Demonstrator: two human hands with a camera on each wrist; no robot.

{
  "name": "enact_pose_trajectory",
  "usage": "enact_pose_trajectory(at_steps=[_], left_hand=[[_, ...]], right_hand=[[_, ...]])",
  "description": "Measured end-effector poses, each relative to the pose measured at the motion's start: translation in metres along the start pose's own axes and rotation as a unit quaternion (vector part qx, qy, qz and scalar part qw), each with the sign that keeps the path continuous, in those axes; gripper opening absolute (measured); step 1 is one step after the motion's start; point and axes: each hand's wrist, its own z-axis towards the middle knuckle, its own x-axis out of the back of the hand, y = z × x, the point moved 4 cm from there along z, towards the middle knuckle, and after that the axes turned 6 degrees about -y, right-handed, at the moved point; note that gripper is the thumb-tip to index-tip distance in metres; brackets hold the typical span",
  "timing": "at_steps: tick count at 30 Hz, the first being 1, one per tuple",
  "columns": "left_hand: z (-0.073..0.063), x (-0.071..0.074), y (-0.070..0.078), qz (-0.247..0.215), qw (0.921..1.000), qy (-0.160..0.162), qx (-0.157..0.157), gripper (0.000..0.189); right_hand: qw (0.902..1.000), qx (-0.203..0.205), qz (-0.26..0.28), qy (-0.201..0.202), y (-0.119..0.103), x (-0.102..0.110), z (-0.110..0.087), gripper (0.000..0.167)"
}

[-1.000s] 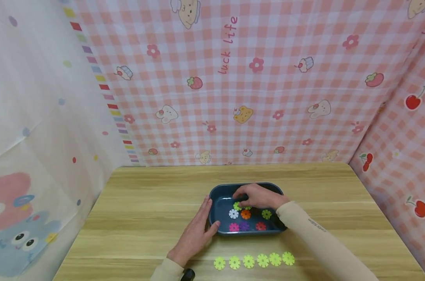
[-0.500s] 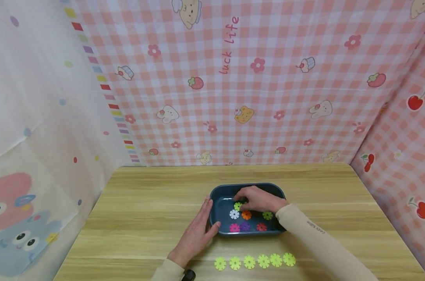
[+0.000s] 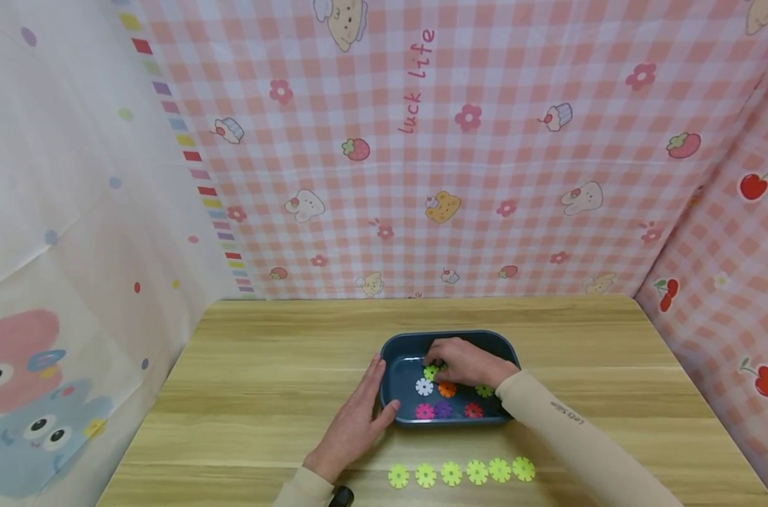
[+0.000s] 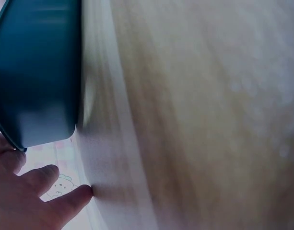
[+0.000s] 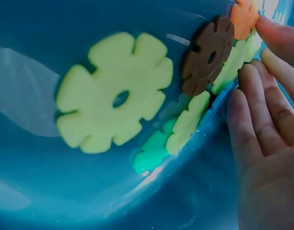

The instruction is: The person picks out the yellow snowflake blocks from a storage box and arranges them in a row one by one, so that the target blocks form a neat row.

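My left hand (image 3: pixel 352 422) rests against the left end of a dark blue tray (image 3: pixel 399 420), its fingers along the rim and the thumb at the near corner. Inside the tray my right hand (image 3: pixel 469 360) reaches down with bent fingers among flower-shaped plastic discs. In the right wrist view a yellow-green disc (image 5: pixel 235 60) lies at the thumb and fingertips; whether they pinch it cannot be told. An orange disc (image 5: pixel 245 19) is by the thumb, and a brown disc (image 5: pixel 209 56) is beside them. A larger-looking yellow-green disc (image 5: pixel 115 93) lies closer to the camera.
A row of several yellow-green discs (image 3: pixel 451 473) lies on the wooden table (image 3: pixel 282 366) in front of the tray. White (image 3: pixel 424 386), pink (image 3: pixel 425 410), purple (image 3: pixel 443 409) and red (image 3: pixel 473 410) discs lie in the tray. A checked cloth (image 3: pixel 384 176) hangs behind the table.
My right hand has shifted slightly within the tray, its palm now covering more of the green disc at right. The left hand stays at the tray's end, and the row is unchanged.
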Motion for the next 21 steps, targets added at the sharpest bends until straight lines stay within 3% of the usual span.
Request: enact_pose_trajectory(at_steps=[10, 21], left_hand=[[-0.001, 0.001, 0.000, 0.002, 1.0000, 0.002, 0.001, 0.075], [0.000, 0.000, -0.001, 0.003, 1.0000, -0.001, 0.007, 0.076]], right_hand=[[0.9989, -0.007, -0.045, -0.008, -0.006, 0.000, 0.000, 0.030], [0.9991, 0.004, -0.042, -0.008, -0.010, 0.010, -0.006, 0.029]])
